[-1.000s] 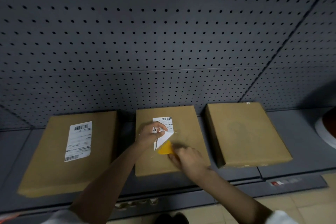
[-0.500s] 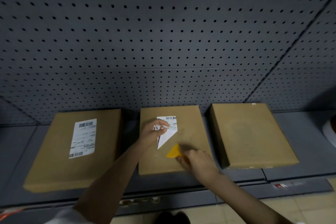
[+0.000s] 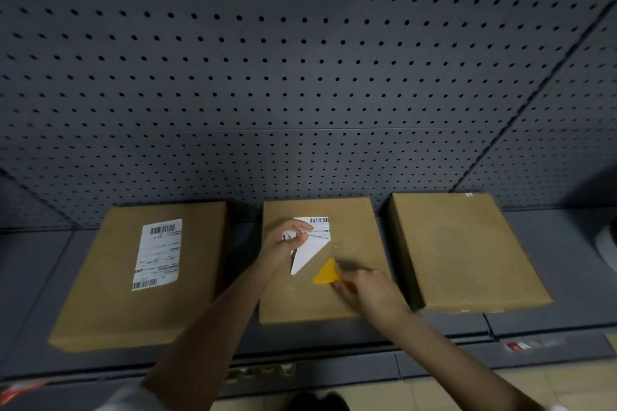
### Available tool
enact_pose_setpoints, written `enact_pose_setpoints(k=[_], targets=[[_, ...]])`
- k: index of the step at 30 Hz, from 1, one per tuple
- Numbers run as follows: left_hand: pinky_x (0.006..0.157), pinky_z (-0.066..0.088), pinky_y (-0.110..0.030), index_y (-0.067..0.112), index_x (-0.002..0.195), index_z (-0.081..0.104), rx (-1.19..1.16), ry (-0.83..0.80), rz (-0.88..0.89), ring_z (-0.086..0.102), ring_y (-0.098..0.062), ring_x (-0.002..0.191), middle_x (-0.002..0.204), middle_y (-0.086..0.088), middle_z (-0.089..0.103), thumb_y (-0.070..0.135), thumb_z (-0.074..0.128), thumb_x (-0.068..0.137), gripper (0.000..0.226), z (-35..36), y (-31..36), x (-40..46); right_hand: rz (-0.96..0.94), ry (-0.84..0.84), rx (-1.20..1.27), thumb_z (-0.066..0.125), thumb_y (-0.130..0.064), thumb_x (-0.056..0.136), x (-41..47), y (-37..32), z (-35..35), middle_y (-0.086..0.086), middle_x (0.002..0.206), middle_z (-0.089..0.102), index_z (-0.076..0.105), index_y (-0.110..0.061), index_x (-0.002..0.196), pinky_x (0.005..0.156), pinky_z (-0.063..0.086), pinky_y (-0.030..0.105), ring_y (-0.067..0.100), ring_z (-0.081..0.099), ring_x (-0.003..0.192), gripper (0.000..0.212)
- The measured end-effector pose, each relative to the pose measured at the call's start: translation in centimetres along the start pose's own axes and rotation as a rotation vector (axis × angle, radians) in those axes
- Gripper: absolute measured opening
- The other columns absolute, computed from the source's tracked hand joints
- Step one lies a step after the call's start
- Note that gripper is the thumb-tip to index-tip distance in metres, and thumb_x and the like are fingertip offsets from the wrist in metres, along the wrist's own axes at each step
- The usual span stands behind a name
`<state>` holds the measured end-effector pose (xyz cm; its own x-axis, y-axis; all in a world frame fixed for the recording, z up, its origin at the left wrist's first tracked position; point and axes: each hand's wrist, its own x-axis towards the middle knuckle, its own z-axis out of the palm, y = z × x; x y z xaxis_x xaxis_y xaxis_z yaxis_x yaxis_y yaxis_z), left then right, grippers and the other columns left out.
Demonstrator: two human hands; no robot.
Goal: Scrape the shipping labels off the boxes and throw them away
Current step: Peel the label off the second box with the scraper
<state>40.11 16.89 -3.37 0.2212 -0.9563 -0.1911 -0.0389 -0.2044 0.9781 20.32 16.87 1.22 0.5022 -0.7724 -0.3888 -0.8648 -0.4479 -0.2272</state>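
Note:
Three flat brown boxes lie side by side on a grey shelf. The middle box [image 3: 354, 297] carries a white shipping label [image 3: 310, 252] that is partly peeled and folded into a triangle. My left hand [image 3: 282, 243] pinches the lifted edge of this label. My right hand [image 3: 369, 290] grips an orange scraper [image 3: 325, 274], whose blade lies on the box just right of the label's loose flap. The left box [image 3: 100, 284] bears a whole label [image 3: 157, 253]. The right box [image 3: 467, 250] shows no label.
A grey pegboard wall [image 3: 300, 77] rises right behind the boxes. The shelf [image 3: 567, 277] ends in a front lip with a price strip [image 3: 531, 344]. A white rounded object [image 3: 609, 250] sits at the far right edge. Beige floor tiles show below.
The orange scraper and my right hand have slid right and slightly down, away from under the label flap. My left hand keeps its pinch on the label.

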Motion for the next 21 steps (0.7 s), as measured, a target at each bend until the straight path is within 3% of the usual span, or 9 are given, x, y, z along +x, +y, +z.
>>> enact_pose_setpoints(k=[3, 7, 11, 16, 18, 20, 21], targets=[[0.07, 0.045, -0.007, 0.012, 0.087, 0.064, 0.035, -0.014, 0.004, 0.06, 0.01, 0.085, 0.099, 0.003, 0.064, 0.001, 0.056, 0.087, 0.013, 0.0, 0.2, 0.0, 0.023, 0.033, 0.024, 0.039, -0.042, 0.097, 1.2, -0.4, -0.2, 0.016, 0.113, 0.067, 0.056, -0.02, 0.12, 0.084, 0.049, 0.038, 0.037, 0.061, 0.104, 0.036], [0.073, 0.045, -0.017, 0.01, 0.087, 0.064, 0.017, -0.001, -0.009, 0.059, 0.0, 0.089, 0.102, -0.004, 0.063, -0.001, 0.056, 0.087, 0.014, -0.1, 0.2, 0.2, 0.013, 0.054, 0.07, 0.041, -0.041, 0.096, 2.1, -1.0, -0.3, 0.015, 0.111, 0.068, 0.059, -0.02, 0.115, 0.083, 0.049, 0.038, 0.037, 0.062, 0.102, 0.034], [0.066, 0.044, -0.001, 0.002, 0.095, 0.062, 0.029, 0.045, 0.004, 0.06, 0.003, 0.084, 0.1, -0.005, 0.062, -0.002, 0.056, 0.086, 0.011, 0.4, 0.5, 0.0, 0.012, 0.032, 0.014, 0.038, -0.042, 0.097, 0.1, 0.4, -0.1, 0.015, 0.114, 0.066, 0.055, -0.023, 0.122, 0.083, 0.049, 0.038, 0.036, 0.06, 0.106, 0.036], [0.064, 0.044, -0.002, 0.005, 0.101, 0.059, 0.032, -0.047, -0.075, 0.06, 0.002, 0.083, 0.093, 0.006, 0.06, 0.01, 0.067, 0.081, 0.022, 0.9, 1.7, -0.5, 0.005, 0.039, 0.051, 0.038, -0.041, 0.098, 0.1, 0.6, 0.2, 0.015, 0.119, 0.064, 0.051, -0.024, 0.127, 0.085, 0.049, 0.038, 0.037, 0.06, 0.107, 0.036], [0.073, 0.045, -0.007, 0.013, 0.109, 0.055, 0.284, -0.083, -0.045, 0.056, 0.001, 0.09, 0.102, 0.007, 0.054, 0.03, 0.08, 0.066, 0.052, 1.0, 1.3, -0.6, 0.011, 0.038, 0.057, 0.039, -0.042, 0.097, 0.1, 0.6, 0.1, 0.014, 0.12, 0.064, 0.052, -0.024, 0.126, 0.087, 0.049, 0.038, 0.037, 0.059, 0.109, 0.036], [0.089, 0.044, -0.025, 0.024, 0.116, 0.052, 0.682, -0.067, 0.027, 0.049, -0.011, 0.105, 0.114, 0.003, 0.049, 0.058, 0.073, 0.048, 0.079, 1.2, 0.4, -0.6, 0.016, 0.043, 0.065, 0.041, -0.042, 0.097, 0.0, 0.8, 0.1, 0.013, 0.122, 0.063, 0.05, -0.025, 0.128, 0.088, 0.049, 0.038, 0.036, 0.059, 0.11, 0.037], [0.093, 0.043, -0.032, 0.026, 0.115, 0.052, 0.783, -0.04, 0.058, 0.047, -0.016, 0.11, 0.117, 0.001, 0.05, 0.06, 0.07, 0.046, 0.08, 1.3, 0.0, -0.6, 0.016, 0.045, 0.068, 0.041, -0.041, 0.096, 0.0, 0.8, 0.1, 0.013, 0.122, 0.063, 0.05, -0.025, 0.129, 0.088, 0.048, 0.038, 0.036, 0.058, 0.111, 0.038]])
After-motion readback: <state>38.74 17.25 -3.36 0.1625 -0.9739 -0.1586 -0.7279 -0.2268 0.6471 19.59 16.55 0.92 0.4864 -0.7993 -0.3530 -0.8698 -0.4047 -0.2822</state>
